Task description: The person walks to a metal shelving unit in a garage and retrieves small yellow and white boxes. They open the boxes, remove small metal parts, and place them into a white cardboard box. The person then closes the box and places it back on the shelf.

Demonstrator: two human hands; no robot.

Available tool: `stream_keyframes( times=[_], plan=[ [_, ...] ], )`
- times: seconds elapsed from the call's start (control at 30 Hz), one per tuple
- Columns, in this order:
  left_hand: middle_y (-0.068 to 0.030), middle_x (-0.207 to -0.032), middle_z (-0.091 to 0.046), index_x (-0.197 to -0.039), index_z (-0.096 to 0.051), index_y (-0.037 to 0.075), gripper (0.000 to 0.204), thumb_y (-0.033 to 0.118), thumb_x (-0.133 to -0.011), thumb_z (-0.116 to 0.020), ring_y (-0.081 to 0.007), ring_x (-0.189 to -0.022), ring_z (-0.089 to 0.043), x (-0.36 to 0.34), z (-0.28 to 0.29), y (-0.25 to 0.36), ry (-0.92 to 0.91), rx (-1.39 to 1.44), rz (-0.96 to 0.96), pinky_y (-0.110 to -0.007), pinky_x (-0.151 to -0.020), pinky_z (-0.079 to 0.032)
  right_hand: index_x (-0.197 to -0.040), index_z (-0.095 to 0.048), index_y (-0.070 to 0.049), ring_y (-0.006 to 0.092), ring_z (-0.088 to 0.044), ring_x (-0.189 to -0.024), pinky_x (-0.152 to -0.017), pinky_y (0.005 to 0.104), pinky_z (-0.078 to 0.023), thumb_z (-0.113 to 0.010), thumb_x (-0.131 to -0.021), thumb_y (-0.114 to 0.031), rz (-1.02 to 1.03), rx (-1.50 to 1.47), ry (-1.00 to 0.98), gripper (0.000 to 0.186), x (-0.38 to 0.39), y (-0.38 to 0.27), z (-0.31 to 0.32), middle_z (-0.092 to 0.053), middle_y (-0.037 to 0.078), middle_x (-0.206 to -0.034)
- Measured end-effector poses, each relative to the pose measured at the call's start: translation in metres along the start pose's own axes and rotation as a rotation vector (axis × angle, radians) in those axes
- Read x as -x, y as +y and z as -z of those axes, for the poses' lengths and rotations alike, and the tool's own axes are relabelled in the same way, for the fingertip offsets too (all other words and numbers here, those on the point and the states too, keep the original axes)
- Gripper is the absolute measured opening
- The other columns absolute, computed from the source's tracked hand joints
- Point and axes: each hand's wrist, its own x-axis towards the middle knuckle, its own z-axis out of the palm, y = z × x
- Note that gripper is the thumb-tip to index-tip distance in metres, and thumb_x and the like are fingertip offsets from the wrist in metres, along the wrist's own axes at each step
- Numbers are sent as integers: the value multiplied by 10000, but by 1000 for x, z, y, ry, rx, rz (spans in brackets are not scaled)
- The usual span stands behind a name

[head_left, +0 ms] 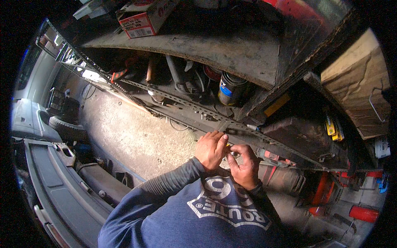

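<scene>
Both of my hands meet in front of my chest, close to the front edge of a metal shelf. My left hand (210,150) is closed, its back turned up and the thumb pointing toward the other hand. Beside it, my right hand (245,167) is closed in a pinch of thumb and forefinger. A small thing with a yellow bit (228,145) and a shiny part shows between the two hands. Its kind is too small and too covered to tell.
Perforated metal edging (182,100) fronts the shelf. A can with a blue label (231,88) stands on it, near a grey pipe (173,71). Above lies a red-and-white box (142,25). A grey vehicle panel (62,186) is at left; red equipment (363,213) at lower right.
</scene>
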Motion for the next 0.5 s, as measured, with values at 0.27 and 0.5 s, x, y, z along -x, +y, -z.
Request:
stream_keyframes(
  times=[0.27,0.5],
  plan=[
    [-221,-1077,-565,-1270,-482,-29,377,263,-1074,-347,-371,-935,-568,6,-1,4,-252,654,433,-417,-862,-477,-1028,-579,-44,304,-610,-901,-827,362,-507,-683,-713,105,18,17,8,363,-6,-4,2,-553,125,-983],
    [-16,-1051,-566,-1213,-576,78,594,542,-1060,-238,-146,-983,-505,-5,15,15,-119,863,247,-293,-855,-369,-1117,-673,-16,227,-532,-1118,-953,331,-440,-673,-884,-67,-29,-168,458,239,-13,-38,76,-533,127,-1178]
  ],
)
